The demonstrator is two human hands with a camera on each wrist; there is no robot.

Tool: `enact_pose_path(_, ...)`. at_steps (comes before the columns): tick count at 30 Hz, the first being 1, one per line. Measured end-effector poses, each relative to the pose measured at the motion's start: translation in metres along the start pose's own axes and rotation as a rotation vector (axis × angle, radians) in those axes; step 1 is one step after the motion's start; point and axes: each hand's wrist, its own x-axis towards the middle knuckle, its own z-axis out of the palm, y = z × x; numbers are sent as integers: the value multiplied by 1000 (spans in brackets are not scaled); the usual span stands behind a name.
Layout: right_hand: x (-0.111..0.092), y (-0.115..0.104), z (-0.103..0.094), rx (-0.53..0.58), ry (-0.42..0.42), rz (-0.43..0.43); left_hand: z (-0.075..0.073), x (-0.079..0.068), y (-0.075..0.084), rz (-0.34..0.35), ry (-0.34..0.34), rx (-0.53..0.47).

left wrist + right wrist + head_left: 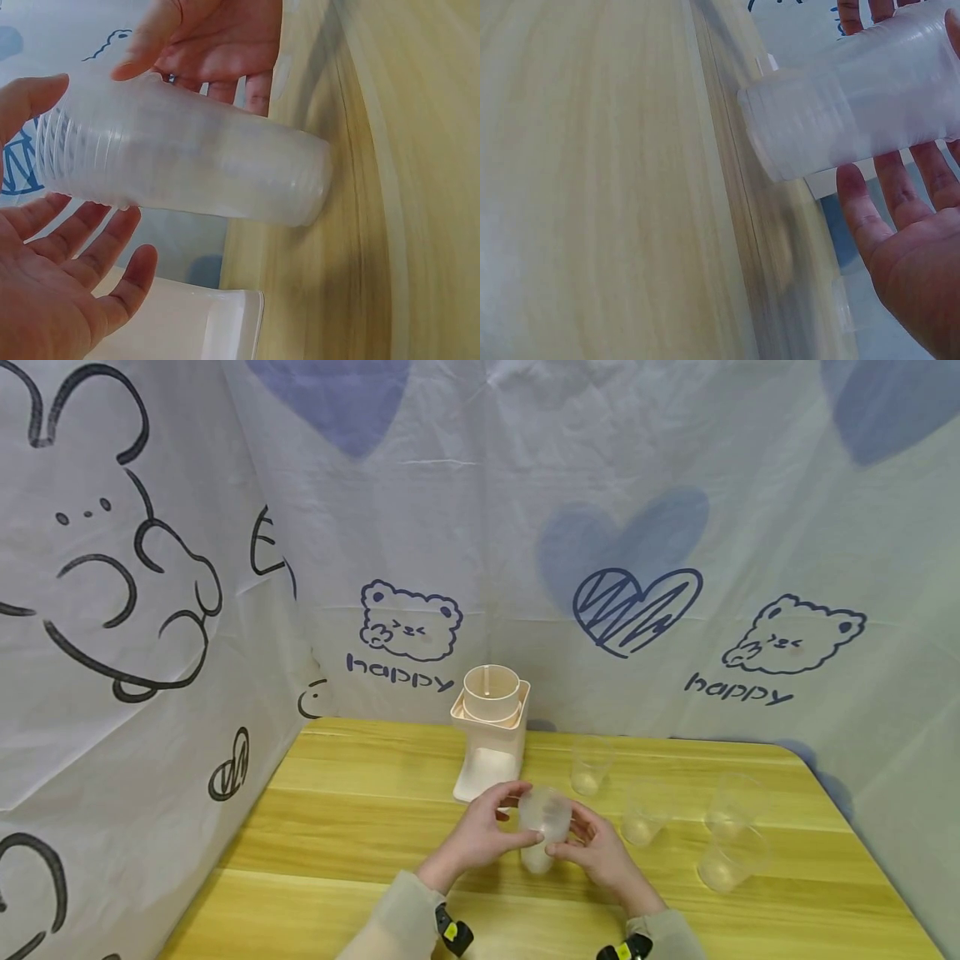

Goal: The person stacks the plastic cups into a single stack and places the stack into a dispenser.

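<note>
A nested stack of clear plastic cups [543, 814] is held between both hands, just above the wooden table. My left hand [487, 831] grips its left side near the rims, thumb in front and fingers behind. On the other side my right hand [600, 852] holds it with the thumb at the front. The left wrist view shows the stacked rims of the cups [210, 161] between the hands, the bottom end pointing toward the table. In the right wrist view, fingertips touch the side of the stack [840, 105].
A cream-coloured stand [491, 739] with a round, open-topped holder stands behind the hands at the table's back edge. Several single clear cups, among them a front one [722, 870] and a back one [590, 772], stand upright to the right. A printed cloth [510, 543] hangs behind the table.
</note>
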Motion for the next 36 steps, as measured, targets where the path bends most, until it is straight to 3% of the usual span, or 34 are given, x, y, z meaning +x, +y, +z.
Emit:
enact_pose_path(7,-1,0,2,0,-7,-6,2,0,-6,-11,4,-30)
enact_pose_path(12,-2,0,5,-16,35,12,3,-1,-11,-6,7,-74)
enact_pose_path(24,-5,-2,8,42,85,26,8,-8,-19,-60,0,-338)
enact_pose_path(36,-7,-4,9,21,83,-23,8,-9,-23,-61,6,-315)
